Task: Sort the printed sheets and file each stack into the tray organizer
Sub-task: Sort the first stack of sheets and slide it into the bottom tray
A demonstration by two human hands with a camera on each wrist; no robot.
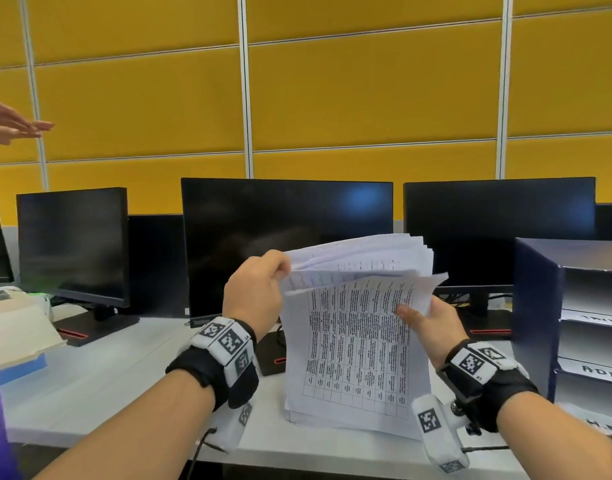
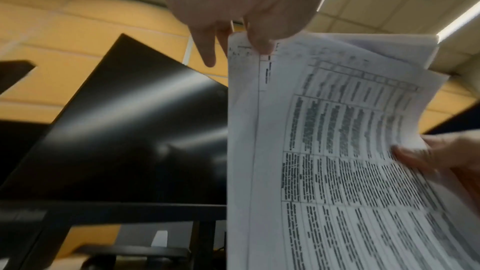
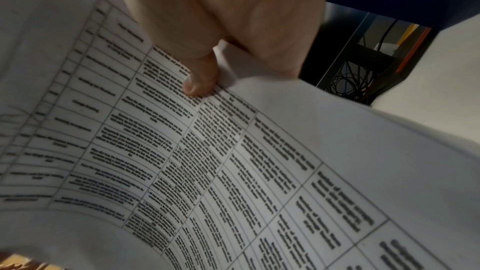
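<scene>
A thick stack of printed sheets (image 1: pixel 358 351) with ruled tables stands on its lower edge on the white desk (image 1: pixel 100 382). My left hand (image 1: pixel 259 289) pinches the top left corner, where several sheets bend back. My right hand (image 1: pixel 425 323) grips the right edge, thumb pressed on the front page. The left wrist view shows my fingers (image 2: pixel 257 42) pinching the corner of the stack (image 2: pixel 337 151). In the right wrist view my thumb (image 3: pixel 200 77) lies on the printed page (image 3: pixel 233 171). The dark blue tray organizer (image 1: pixel 540 317), with labelled shelves, stands at the right.
Three dark monitors (image 1: pixel 287 244) line the back of the desk before a yellow panelled wall. A cardboard box (image 1: pixel 17 334) sits at the left edge. Another person's hand (image 1: pixel 13 124) reaches in at the far left.
</scene>
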